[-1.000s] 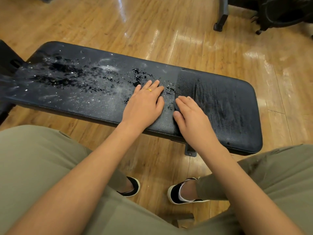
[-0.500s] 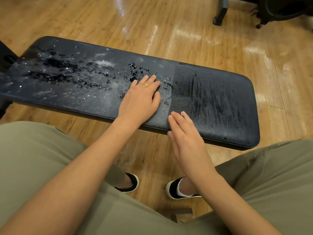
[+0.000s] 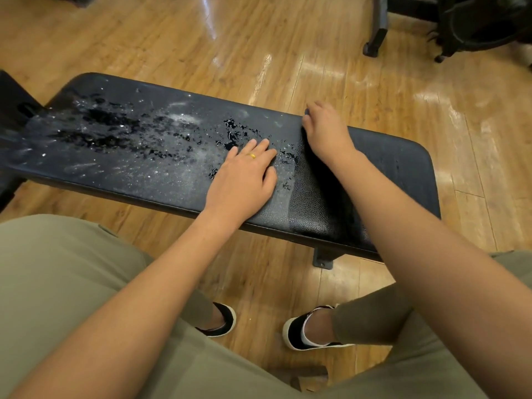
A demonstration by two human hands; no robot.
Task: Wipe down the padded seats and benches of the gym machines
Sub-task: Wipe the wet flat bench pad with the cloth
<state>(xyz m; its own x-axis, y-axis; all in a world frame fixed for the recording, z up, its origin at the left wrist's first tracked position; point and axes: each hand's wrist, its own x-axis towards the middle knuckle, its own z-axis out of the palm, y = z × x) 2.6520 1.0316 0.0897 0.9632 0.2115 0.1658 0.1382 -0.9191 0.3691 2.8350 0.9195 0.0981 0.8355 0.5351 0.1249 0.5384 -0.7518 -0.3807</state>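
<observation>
A long black padded bench (image 3: 121, 171) lies across the view. Its left and middle parts are speckled with droplets and white residue (image 3: 161, 131), while the right part (image 3: 397, 168) looks dark and evenly wiped. My left hand (image 3: 244, 174), wearing a gold ring, rests flat on the pad at the edge of the wet patch. My right hand (image 3: 325, 131) is at the bench's far edge with its fingers bent over a small dark cloth (image 3: 307, 112), most of which is hidden under the hand.
The floor is glossy wood (image 3: 230, 41). Black machine legs and a frame (image 3: 377, 33) stand at the top right. Another black pad (image 3: 11, 96) adjoins the bench at the left. My knees in olive trousers and my black shoes (image 3: 299, 332) are below the bench.
My right hand pulled back to the bench's near edge, then reached across to its far edge. My left hand stayed flat in the same spot.
</observation>
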